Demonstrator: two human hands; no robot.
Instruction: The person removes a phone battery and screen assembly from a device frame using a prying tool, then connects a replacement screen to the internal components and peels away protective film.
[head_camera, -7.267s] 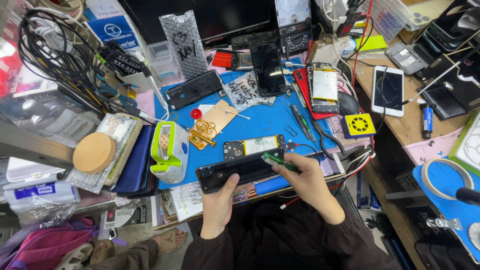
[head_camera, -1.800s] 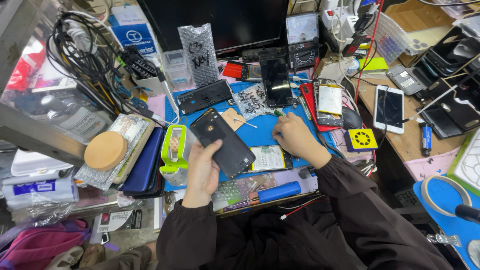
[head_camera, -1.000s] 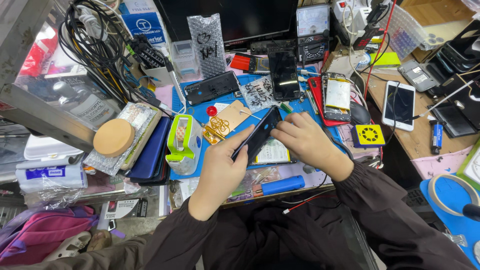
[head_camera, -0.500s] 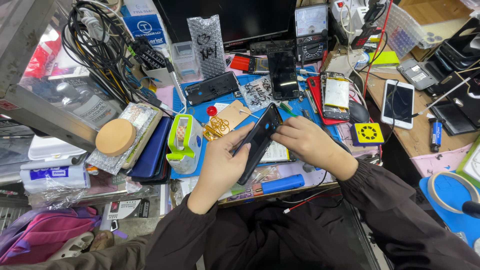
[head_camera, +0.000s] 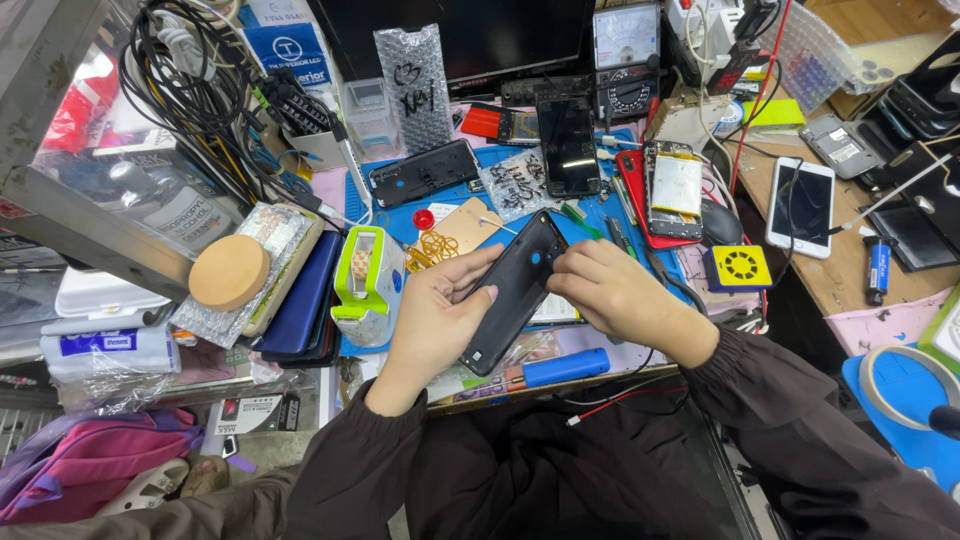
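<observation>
Black phone (head_camera: 515, 290): dark slab held tilted above the blue mat (head_camera: 590, 215) at frame centre, its back facing the camera, a small blue dot near its upper end.
Left hand (head_camera: 435, 315): grips the phone's lower left edge, fingers curled round its side, thumb across the back.
Right hand (head_camera: 620, 295): holds the phone's upper right edge, fingers pinched narrow against the rim near the top corner.
Sleeves: dark brown, running to the bottom edge of the frame.
Table (head_camera: 850, 270): crowded; the wooden top shows bare at right.
Left of the hands: a green and white tape dispenser (head_camera: 365, 285), just beside the left hand; further left a round wooden disc (head_camera: 230, 272) on a wrapped stack.
Above the hands: a black phone face up (head_camera: 567, 145), an opened red phone (head_camera: 668, 190) showing its insides, a bubble bag (head_camera: 415, 75).
Right side: a white phone (head_camera: 800, 205) and a yellow square gadget (head_camera: 738, 267).
Below the phone: a blue cylindrical tool (head_camera: 565, 367) lying at the table's front edge.
Upper left: a tangle of black cables (head_camera: 190, 90).
</observation>
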